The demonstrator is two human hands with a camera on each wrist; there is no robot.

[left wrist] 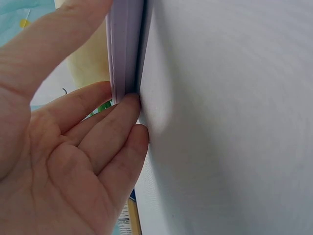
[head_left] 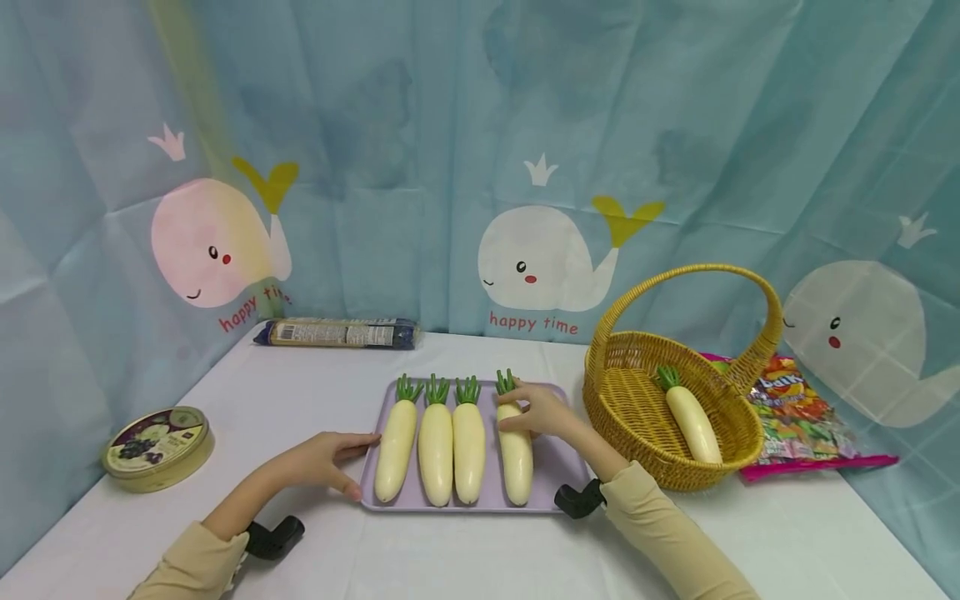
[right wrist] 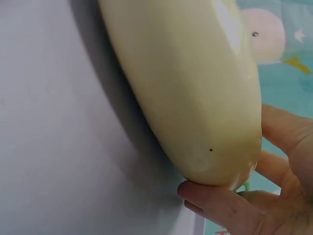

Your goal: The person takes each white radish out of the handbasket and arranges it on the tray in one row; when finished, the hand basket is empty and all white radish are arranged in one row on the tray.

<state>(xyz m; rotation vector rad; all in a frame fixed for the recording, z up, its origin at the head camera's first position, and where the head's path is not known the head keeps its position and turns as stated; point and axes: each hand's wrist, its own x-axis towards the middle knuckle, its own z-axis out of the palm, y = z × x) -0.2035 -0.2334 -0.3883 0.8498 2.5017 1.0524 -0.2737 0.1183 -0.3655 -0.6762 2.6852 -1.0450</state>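
Several white radishes (head_left: 437,454) with green stubby tops lie side by side on a lilac tray (head_left: 480,509). The rightmost white radish (head_left: 516,467) is set apart from the others, and my right hand (head_left: 536,408) grips it near its leafy end. In the right wrist view, thumb and fingers (right wrist: 220,203) close round the upper end of that radish (right wrist: 190,88). My left hand (head_left: 322,461) is at the tray's left side, its fairly straight fingers (left wrist: 110,127) touching the tray edge (left wrist: 127,49) and its thumb near the front corner.
To the right stands a yellow wicker basket (head_left: 622,408) with a raised handle, holding another white radish (head_left: 693,425). Behind it lies a colourful candy bag (head_left: 798,417). A round tin (head_left: 159,450) sits far left, and a long blue-ended package (head_left: 337,333) lies along the back curtain (head_left: 420,167).
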